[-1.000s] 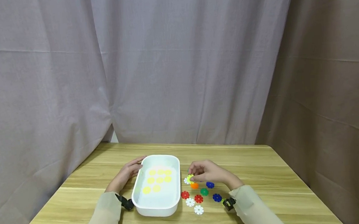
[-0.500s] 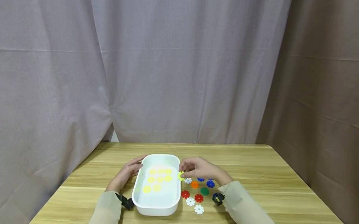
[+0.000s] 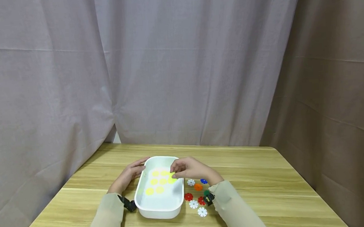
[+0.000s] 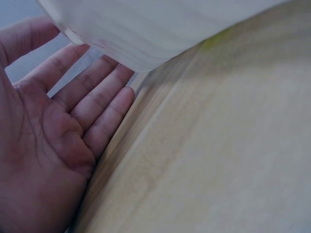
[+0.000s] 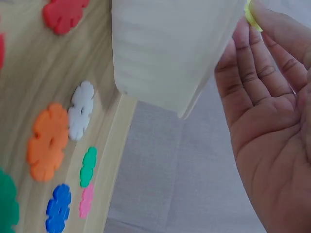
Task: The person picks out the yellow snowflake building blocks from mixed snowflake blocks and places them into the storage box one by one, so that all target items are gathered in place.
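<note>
A white rectangular tray point(image 3: 160, 214) stands on the table, with several yellow notched plastic discs point(image 3: 150, 191) lying flat inside. My left hand point(image 3: 129, 175) rests at the tray's left wall; in the left wrist view its fingers point(image 4: 97, 97) reach out nearly straight, touching or close to the wall below the rim. Over the right part of the tray is my right hand point(image 3: 192, 169). It pinches a yellow snowflake disc point(image 5: 252, 17) between thumb and fingertips, seen edge-on in the right wrist view. In the head view this disc overlaps those beneath it.
Right of the tray lie loose snowflake discs: white point(image 3: 202, 212), red point(image 3: 188, 196), orange point(image 3: 198, 187) and blue point(image 3: 204, 181). Green point(image 5: 88, 166) and pink point(image 5: 86, 200) ones show in the right wrist view. A grey curtain point(image 3: 167, 76) hangs behind the wooden table point(image 3: 250, 171).
My right hand has carried the yellow snowflake disc leftward from the loose discs, across the tray's right rim and over its inside. The left hand has stayed at the tray's left wall.
</note>
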A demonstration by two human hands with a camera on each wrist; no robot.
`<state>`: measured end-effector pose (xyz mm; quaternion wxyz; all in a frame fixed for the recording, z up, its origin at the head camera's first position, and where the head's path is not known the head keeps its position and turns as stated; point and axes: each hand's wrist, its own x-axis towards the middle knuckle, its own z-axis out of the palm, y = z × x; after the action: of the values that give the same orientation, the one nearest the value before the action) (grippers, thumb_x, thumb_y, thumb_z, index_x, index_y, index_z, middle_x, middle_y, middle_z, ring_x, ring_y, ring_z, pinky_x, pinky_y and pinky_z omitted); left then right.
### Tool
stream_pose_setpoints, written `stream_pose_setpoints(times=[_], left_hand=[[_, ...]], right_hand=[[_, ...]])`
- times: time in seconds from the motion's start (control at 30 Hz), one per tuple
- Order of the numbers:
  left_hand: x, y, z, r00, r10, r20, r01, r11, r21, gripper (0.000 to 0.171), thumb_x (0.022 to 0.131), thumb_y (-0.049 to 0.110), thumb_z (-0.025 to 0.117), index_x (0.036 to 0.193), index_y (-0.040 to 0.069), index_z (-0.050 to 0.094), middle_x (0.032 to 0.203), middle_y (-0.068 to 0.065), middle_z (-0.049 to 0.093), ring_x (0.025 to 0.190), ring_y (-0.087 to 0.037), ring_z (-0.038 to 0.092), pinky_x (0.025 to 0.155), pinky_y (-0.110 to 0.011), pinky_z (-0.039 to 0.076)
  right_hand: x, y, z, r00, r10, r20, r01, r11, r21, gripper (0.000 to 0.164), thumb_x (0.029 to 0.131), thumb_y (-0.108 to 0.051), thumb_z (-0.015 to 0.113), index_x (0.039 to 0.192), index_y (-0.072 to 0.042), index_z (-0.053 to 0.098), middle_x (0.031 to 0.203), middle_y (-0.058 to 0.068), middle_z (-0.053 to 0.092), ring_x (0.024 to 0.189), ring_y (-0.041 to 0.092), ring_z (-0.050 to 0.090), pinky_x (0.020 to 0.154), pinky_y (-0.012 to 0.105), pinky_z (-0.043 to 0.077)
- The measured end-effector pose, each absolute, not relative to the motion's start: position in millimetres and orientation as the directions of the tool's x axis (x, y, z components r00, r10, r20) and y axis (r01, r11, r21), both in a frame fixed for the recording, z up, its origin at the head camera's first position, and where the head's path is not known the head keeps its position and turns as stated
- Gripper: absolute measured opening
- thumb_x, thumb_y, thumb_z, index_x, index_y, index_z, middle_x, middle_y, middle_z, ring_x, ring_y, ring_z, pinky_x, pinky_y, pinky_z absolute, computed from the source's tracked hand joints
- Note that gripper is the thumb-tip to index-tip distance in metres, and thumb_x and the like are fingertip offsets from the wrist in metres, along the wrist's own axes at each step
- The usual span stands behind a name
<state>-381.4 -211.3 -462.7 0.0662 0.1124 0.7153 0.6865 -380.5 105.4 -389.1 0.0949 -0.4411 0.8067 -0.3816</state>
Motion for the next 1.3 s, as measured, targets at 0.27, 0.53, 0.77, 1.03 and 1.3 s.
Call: stream_pose_setpoints(times=[0.27,0.53,0.77,1.03,1.3], left_hand=[[-380.8,-207.8,-465.1,-0.969,0.239,0.068,0.081,0.046,0.996,0.049,0.100,0.024,0.058,0.148,0.021,0.053,0.150,-0.007,0.050,0.131,-0.022,0.053,0.105,-0.033,0.046],[-378.9,-210.5,-464.7,-0.964,0.259,0.064,0.077,0.043,0.996,0.049,0.099,0.025,0.058,0.148,0.023,0.053,0.144,-0.009,0.056,0.129,-0.024,0.055,0.108,-0.038,0.044],[-378.3,-210.7,-462.8,-0.966,0.255,0.051,0.064,0.047,0.997,0.048,0.099,0.023,0.057,0.147,0.023,0.054,0.144,-0.008,0.055,0.130,-0.024,0.053,0.107,-0.036,0.045],[-377.9,-208.6,-463.0,-0.967,0.247,0.062,0.078,0.056,0.995,0.049,0.099,0.023,0.058,0.148,0.021,0.053,0.148,-0.007,0.052,0.132,-0.024,0.052,0.107,-0.036,0.044],[-377.7,-208.8,-463.5,-0.968,0.243,0.065,0.079,0.050,0.996,0.049,0.100,0.022,0.058,0.148,0.020,0.053,0.149,-0.009,0.052,0.133,-0.025,0.052,0.108,-0.037,0.044]], right_hand=[[-383.0,97.3,-390.5,-0.545,-0.826,0.146,-0.681,0.335,-0.651,0.007,0.092,-0.016,0.075,0.098,-0.016,0.072,0.089,-0.007,0.071,0.080,0.010,0.066,0.071,0.025,0.057],[-385.8,88.2,-380.4,-0.512,-0.858,0.041,-0.715,0.399,-0.574,0.006,0.092,-0.010,0.074,0.096,-0.013,0.072,0.089,-0.006,0.071,0.080,0.006,0.064,0.074,0.023,0.056],[-391.1,77.5,-380.5,-0.510,-0.858,-0.054,-0.742,0.471,-0.478,0.008,0.090,-0.007,0.075,0.095,-0.013,0.072,0.087,-0.006,0.069,0.079,0.003,0.061,0.074,0.020,0.054],[-394.4,72.2,-389.5,-0.523,-0.846,-0.104,-0.760,0.518,-0.393,0.010,0.089,-0.008,0.077,0.088,-0.017,0.073,0.080,-0.011,0.067,0.073,0.002,0.060,0.067,0.019,0.052],[-389.1,70.4,-389.7,-0.530,-0.838,-0.128,-0.762,0.537,-0.362,0.011,0.088,-0.006,0.076,0.088,-0.018,0.075,0.081,-0.012,0.067,0.074,0.000,0.059,0.067,0.018,0.052]])
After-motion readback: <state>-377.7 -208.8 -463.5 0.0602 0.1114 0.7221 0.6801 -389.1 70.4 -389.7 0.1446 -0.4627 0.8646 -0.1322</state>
